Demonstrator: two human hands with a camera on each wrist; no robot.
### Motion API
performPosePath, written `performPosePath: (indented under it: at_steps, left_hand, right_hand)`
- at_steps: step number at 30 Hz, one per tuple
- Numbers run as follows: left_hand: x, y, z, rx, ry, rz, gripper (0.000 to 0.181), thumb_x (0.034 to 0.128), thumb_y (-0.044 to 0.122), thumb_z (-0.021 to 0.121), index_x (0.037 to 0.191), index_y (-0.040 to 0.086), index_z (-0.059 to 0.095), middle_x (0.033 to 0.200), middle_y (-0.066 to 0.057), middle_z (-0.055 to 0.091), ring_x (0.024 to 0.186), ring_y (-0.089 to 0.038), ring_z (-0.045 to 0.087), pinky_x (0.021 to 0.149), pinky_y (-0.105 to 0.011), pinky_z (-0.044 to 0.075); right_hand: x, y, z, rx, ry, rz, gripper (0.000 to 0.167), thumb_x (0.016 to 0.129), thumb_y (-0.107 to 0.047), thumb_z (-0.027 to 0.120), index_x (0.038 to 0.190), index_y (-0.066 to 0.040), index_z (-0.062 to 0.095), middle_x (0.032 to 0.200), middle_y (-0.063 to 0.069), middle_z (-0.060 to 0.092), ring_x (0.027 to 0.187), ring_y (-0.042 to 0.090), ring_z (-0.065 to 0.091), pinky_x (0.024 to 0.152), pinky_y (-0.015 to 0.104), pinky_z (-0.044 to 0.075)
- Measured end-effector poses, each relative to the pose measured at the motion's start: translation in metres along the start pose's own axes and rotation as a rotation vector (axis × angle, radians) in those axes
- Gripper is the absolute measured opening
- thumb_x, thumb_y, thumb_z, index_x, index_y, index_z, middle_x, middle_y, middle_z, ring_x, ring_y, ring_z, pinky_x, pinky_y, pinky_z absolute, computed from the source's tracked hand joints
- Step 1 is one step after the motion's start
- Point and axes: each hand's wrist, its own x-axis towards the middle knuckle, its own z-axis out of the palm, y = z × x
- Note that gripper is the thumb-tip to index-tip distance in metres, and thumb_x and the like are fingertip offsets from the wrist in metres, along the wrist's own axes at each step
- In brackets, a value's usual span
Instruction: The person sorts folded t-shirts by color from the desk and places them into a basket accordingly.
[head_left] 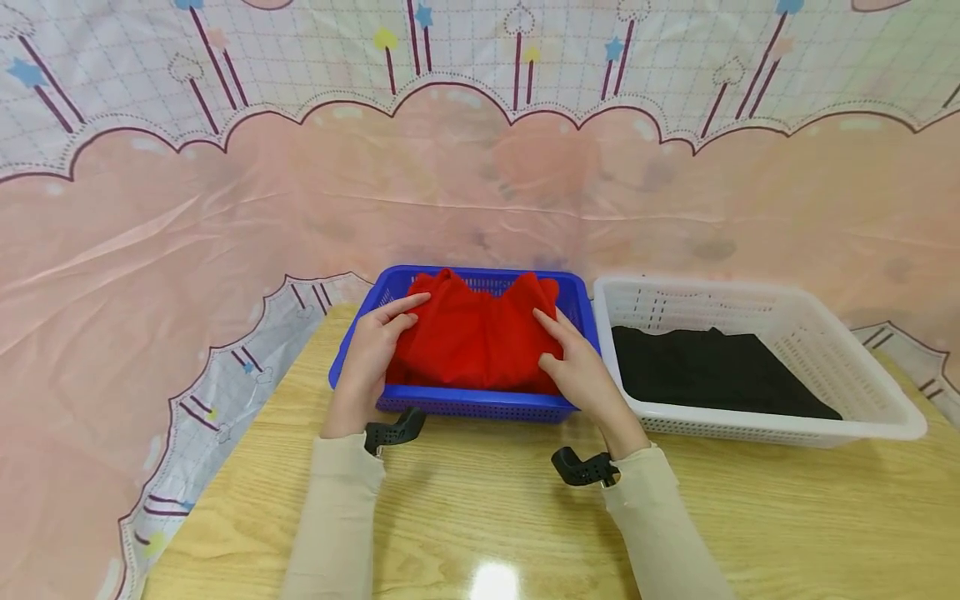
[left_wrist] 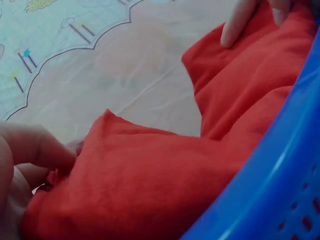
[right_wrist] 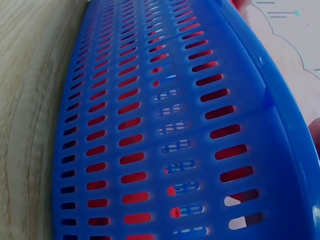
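A red cloth (head_left: pixel 476 342) sits in the blue plastic basket (head_left: pixel 480 400), its upper edge raised into two peaks with a dip between them. At the cloth's left side my left hand (head_left: pixel 372 337) pinches it between fingers and thumb, and the left wrist view shows the fabric (left_wrist: pixel 135 185) bunched there. My right hand (head_left: pixel 581 367) grips the cloth's right side, its thumb toward me. In the right wrist view the slotted basket wall (right_wrist: pixel 150 125) hides most of the cloth and nearly all of the hand.
Right beside the blue basket stands a white plastic basket (head_left: pixel 750 292) with a black cloth (head_left: pixel 697 371) lying flat in it. Both baskets rest on a wooden table (head_left: pixel 465 500). A patterned pink curtain (head_left: pixel 300 192) hangs behind and along the left.
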Motion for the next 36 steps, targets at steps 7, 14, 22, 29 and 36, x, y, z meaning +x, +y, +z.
performPosePath:
  at_steps: [7,14,22,29,36]
  left_hand:
    - [0.0019,-0.0026,-0.0029,-0.113,-0.051,0.03,0.037,0.0922,0.034,0.046,0.121,0.014,0.057,0.132,0.002,0.043,0.122,-0.013,0.035,0.103,-0.037,0.022]
    - [0.0026,-0.0023,-0.0005,-0.02,-0.068,-0.025,0.047,0.0921,0.043,0.042,0.125,0.012,0.053,0.137,0.002,0.037,0.125,-0.014,0.031,0.104,-0.037,0.021]
    - [0.0025,-0.0028,-0.0016,0.07,-0.065,-0.067,0.049,0.0917,0.045,0.041,0.128,0.013,0.05,0.137,0.003,0.038,0.126,-0.015,0.03,0.105,-0.038,0.019]
    - [0.0015,-0.0025,0.0,0.102,-0.089,-0.074,0.054,0.0882,0.052,0.042,0.129,0.016,0.049,0.138,0.003,0.036,0.126,-0.016,0.03,0.104,-0.042,0.02]
    - [0.0004,-0.0027,0.0009,0.132,-0.077,-0.102,0.06,0.0837,0.058,0.045,0.128,0.018,0.05,0.134,0.002,0.04,0.123,-0.018,0.034,0.103,-0.045,0.021]
  right_hand:
    - [0.0014,0.0005,-0.0002,-0.042,-0.033,0.007,0.068,0.083,-0.005,0.046,0.142,-0.027,0.022,0.148,-0.003,0.004,0.132,0.018,0.014,0.056,0.03,0.039]
    - [0.0033,-0.0017,0.0021,-0.104,-0.059,0.057,0.061,0.088,-0.021,0.052,0.142,-0.024,0.024,0.148,0.0,0.008,0.133,0.022,0.013,0.077,0.04,0.045]
    - [0.005,-0.005,0.0054,-0.131,-0.071,0.051,0.063,0.086,-0.009,0.049,0.142,-0.02,0.024,0.148,0.002,0.008,0.129,0.023,0.024,0.061,0.033,0.045]
    - [0.0071,-0.0071,0.0067,-0.153,-0.083,0.047,0.065,0.084,-0.003,0.047,0.143,-0.017,0.022,0.148,0.005,0.007,0.132,0.024,0.017,0.049,0.029,0.034]
    - [0.0082,-0.0072,0.0089,-0.18,-0.124,0.073,0.063,0.087,-0.012,0.05,0.143,-0.017,0.021,0.148,0.004,0.008,0.133,0.023,0.014,0.083,0.04,0.042]
